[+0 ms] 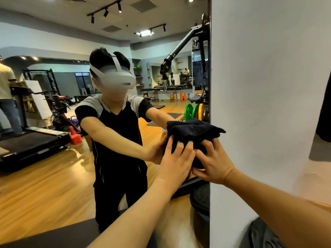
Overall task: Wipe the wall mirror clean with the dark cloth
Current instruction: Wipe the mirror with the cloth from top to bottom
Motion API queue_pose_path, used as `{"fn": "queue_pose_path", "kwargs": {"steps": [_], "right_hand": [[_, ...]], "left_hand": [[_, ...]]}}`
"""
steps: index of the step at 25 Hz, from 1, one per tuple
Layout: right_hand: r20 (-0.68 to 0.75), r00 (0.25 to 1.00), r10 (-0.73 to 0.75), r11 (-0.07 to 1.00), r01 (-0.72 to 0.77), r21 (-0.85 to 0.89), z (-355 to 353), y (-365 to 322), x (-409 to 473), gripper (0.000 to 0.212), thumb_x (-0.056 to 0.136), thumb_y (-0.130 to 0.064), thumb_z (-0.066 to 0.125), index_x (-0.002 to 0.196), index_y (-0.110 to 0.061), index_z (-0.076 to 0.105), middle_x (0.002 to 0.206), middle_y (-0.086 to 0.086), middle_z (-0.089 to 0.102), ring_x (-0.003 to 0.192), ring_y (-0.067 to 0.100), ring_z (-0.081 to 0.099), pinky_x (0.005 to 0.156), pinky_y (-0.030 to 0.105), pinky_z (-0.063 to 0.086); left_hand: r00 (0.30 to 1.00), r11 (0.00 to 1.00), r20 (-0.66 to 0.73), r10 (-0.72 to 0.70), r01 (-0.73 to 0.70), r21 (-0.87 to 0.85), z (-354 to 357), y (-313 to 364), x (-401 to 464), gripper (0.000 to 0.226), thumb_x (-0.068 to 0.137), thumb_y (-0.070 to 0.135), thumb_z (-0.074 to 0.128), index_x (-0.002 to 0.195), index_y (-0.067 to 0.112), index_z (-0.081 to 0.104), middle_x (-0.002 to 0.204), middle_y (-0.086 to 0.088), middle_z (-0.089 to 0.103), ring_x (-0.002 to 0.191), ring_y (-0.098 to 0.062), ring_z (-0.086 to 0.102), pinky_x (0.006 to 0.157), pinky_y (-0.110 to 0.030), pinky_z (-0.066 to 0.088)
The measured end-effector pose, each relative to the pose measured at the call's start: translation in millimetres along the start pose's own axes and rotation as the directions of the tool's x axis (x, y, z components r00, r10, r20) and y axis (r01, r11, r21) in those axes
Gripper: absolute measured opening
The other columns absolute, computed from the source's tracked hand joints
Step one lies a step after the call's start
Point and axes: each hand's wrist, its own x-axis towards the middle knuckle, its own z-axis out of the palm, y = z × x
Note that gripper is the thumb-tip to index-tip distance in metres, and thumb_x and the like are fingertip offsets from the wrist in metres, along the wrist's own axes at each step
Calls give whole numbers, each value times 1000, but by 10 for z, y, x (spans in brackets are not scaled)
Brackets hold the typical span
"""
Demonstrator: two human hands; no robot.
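Observation:
The wall mirror (53, 176) fills the left two thirds of the view and reflects a gym and my own figure. A bunched dark cloth (195, 131) sits against the glass near the mirror's right edge (210, 86). My left hand (176, 158) presses on the cloth's left part with fingers spread and slightly bent over it. My right hand (214, 161) grips the cloth's lower right part, fingers curled into the fabric and thumb underneath. One corner of the cloth sticks out over the white wall.
A white wall (268, 86) adjoins the mirror on the right. A dark ledge or bench top (53, 235) lies at the bottom left under the mirror. A dark object (265, 235) sits low on the right. Reflected treadmill, weight plates and racks show in the glass.

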Motion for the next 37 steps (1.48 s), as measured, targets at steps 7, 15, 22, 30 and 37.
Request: {"fn": "queue_pose_path", "kwargs": {"steps": [7, 15, 22, 30, 37], "right_hand": [[106, 991, 81, 997, -81, -2, 178, -993, 362, 70, 81, -66, 53, 130, -16, 47, 119, 20, 52, 100, 41, 50, 82, 49, 42], [124, 991, 50, 986, -69, 150, 332, -2184, 1105, 75, 76, -69, 62, 133, -22, 50, 119, 19, 52, 93, 44, 55, 75, 49, 48], [-42, 998, -45, 975, 52, 214, 354, -3283, 1741, 79, 60, -65, 75, 125, -25, 57, 114, 11, 46, 90, 33, 41, 61, 44, 53], [-137, 980, -145, 933, 181, 312, 499, -4487, 2353, 67, 61, -59, 71, 119, -26, 62, 112, 5, 47, 85, 30, 40, 58, 39, 50], [-187, 957, -223, 917, 271, 291, 586, -5309, 2685, 63, 64, -59, 68, 117, -26, 68, 114, 3, 46, 88, 30, 41, 58, 35, 47]], "left_hand": [[992, 998, 125, 8, -17, 65, -335, -722, -710, 54, 83, 38, 69, 128, 11, 55, 138, -13, 38, 122, -36, 39, 113, -60, 38], [986, 983, 155, -64, 36, 180, -800, -1723, -1663, 41, 86, 33, 65, 121, 14, 61, 133, -10, 44, 114, -31, 43, 110, -57, 42], [972, 954, 181, -147, 91, 285, -1138, -2482, -2590, 44, 81, 28, 68, 117, 11, 49, 133, -11, 46, 110, -31, 56, 115, -62, 33], [965, 921, 216, -152, 59, 385, -1412, -3411, -3580, 56, 67, 34, 79, 109, 11, 50, 127, -13, 45, 110, -34, 46, 114, -63, 24], [957, 924, 221, -188, 96, 371, -1615, -4010, -4279, 57, 65, 33, 78, 108, 11, 49, 124, -14, 45, 106, -35, 45, 110, -64, 26]]}}
